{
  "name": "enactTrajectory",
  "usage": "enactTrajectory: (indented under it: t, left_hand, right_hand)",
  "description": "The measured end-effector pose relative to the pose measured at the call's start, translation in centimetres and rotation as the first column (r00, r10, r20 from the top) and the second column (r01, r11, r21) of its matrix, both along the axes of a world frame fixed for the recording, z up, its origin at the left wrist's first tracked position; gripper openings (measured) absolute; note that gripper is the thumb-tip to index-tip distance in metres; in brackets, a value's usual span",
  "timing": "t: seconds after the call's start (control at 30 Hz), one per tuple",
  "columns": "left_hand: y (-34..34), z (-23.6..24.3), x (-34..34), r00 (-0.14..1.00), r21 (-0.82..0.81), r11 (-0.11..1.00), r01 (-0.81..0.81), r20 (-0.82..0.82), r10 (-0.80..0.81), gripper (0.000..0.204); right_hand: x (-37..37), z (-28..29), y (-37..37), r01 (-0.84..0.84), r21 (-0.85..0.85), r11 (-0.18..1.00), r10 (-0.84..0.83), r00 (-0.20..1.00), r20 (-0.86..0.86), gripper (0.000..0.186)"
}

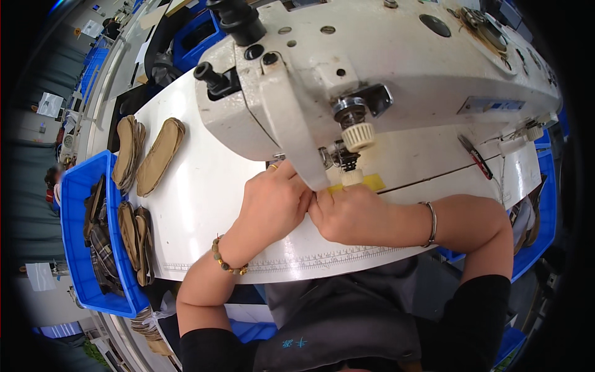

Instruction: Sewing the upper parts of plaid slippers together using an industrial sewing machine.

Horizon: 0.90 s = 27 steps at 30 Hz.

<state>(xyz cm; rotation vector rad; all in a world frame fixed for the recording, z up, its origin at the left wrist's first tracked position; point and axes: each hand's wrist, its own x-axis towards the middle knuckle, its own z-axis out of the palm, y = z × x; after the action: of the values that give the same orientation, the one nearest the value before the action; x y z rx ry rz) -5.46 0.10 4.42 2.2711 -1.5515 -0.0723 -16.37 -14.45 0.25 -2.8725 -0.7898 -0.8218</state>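
While one left hand (273,201) and one right hand (348,215) curl, contents unclear, one sewing machine (396,93) stands beyond.

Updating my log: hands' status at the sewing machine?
Left hand and right hand together at sewing machine. Anything held: hidden. Red-black tool lies right, clear of hands.

Sewing machine (396,62) on table (186,217), tool (476,158) right; bin (73,229) left

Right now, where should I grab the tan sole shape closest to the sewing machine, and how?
Probably by the middle of its long right edge, coming from the right. The tan sole shape is long and narrow and lies flat, so a middle hold should balance it. Bare white table is on that side, while a similar stack sits close on its left.
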Motion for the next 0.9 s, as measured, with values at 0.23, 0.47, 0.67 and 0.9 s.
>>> enactTrajectory:
  t: [0.23, 0.47, 0.67, 0.9]
  left_hand:
    - [0.9, 1.3, 0.4, 0.995, 0.026, 0.998, 0.056, 0.077, -0.058, 0.035]
    - [2.0, 1.0, 1.8, 0.972, -0.071, 0.997, -0.021, 0.232, 0.037, 0.046]
    - [1.6, -0.1, 2.2, 0.938, -0.222, 0.972, 0.077, 0.346, 0.005, 0.037]
    - [1.0, -1.5, 3.2, 0.928, -0.37, 0.911, 0.182, 0.371, -0.035, 0.033]
  right_hand:
    - [0.4, 0.3, -1.0, -0.019, 0.076, 0.997, 0.019, 1.0, 0.004, 0.011]
    - [1.8, 0.8, -2.4, 0.096, 0.058, 0.994, -0.094, 0.995, -0.041, 0.012]
    - [2.4, 0.1, -2.7, 0.149, 0.418, 0.896, -0.118, 0.988, -0.099, 0.01]
    - [2.7, 0.8, -3.1, 0.113, 0.411, 0.905, -0.135, 0.991, 0.024, 0.012]
